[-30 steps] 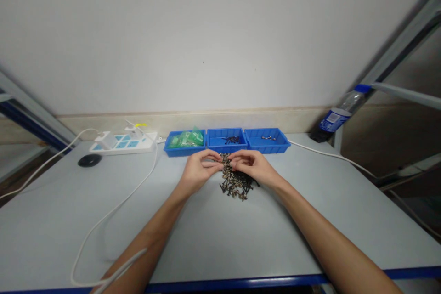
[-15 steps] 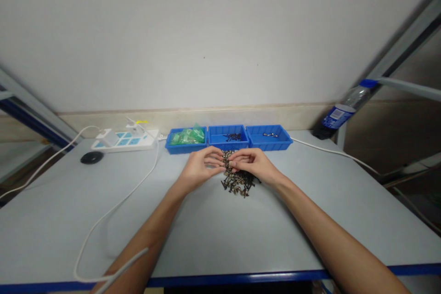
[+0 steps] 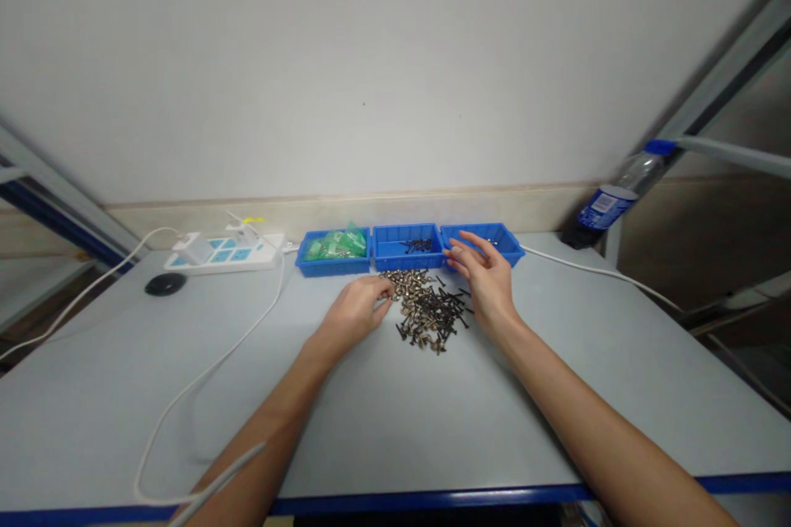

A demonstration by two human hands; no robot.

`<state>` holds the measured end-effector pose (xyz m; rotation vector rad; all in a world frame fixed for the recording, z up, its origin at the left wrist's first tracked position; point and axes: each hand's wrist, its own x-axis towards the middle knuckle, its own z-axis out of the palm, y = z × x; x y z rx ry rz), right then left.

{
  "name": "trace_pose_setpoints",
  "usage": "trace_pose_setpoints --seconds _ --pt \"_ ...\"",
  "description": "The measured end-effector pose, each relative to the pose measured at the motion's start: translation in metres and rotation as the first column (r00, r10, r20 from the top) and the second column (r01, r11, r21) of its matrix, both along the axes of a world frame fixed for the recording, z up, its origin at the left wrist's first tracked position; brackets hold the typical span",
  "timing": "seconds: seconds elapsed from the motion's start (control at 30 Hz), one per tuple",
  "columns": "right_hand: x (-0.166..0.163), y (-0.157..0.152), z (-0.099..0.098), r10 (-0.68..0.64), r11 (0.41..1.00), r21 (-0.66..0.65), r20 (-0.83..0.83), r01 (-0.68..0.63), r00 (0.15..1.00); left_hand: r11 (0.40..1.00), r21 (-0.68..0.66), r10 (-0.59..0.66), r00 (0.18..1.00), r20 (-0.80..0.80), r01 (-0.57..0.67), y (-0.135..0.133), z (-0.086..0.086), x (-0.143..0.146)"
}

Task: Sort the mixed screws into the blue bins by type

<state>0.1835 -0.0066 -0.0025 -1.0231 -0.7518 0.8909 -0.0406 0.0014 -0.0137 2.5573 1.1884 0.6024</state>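
Lining the back of the grey table (image 3: 395, 428), three blue bins (image 3: 404, 262) stand just behind the loose screw pile (image 3: 432, 313); green bags (image 3: 337, 244) fill the left one. The right hand (image 3: 488, 276) partly hides the right bin, its fingers partly spread; I cannot tell whether they pinch anything. A white cable (image 3: 222, 481) crosses in front of the left forearm. The left hand (image 3: 358, 303) curls its fingers at the pile's left edge, their grip unclear. Short brassy pieces lie toward the back, longer black screws toward the front right.
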Motion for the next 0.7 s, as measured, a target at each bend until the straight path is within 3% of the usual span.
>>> trace_pose_setpoints --seconds 0.23,0.37,0.53,0.63,0.7 --pt "-0.005 -0.004 0.002 0.087 0.996 -0.022 0.055 -0.086 0.995 0.998 0.033 -0.064 0.996 0.066 0.062 0.001 0.001 -0.001" --pt "-0.003 -0.003 0.002 0.097 0.995 -0.043 0.069 -0.094 0.993 1.0 0.006 -0.024 0.969 0.247 0.024 -0.001 0.007 0.002" --pt "-0.003 -0.005 0.006 0.233 0.971 -0.095 0.176 -0.219 0.956 0.962 -0.271 0.181 0.801 0.571 -0.025 -0.008 0.016 0.012" --pt "-0.005 -0.008 0.007 0.399 0.917 -0.118 0.316 -0.381 0.861 0.886 -0.464 0.34 0.69 0.639 -0.007 -0.01 0.019 0.016" --pt "-0.007 -0.01 0.006 0.501 0.863 -0.134 0.347 -0.486 0.793 0.854 -0.519 0.385 0.641 0.663 0.024 -0.011 0.021 0.018"
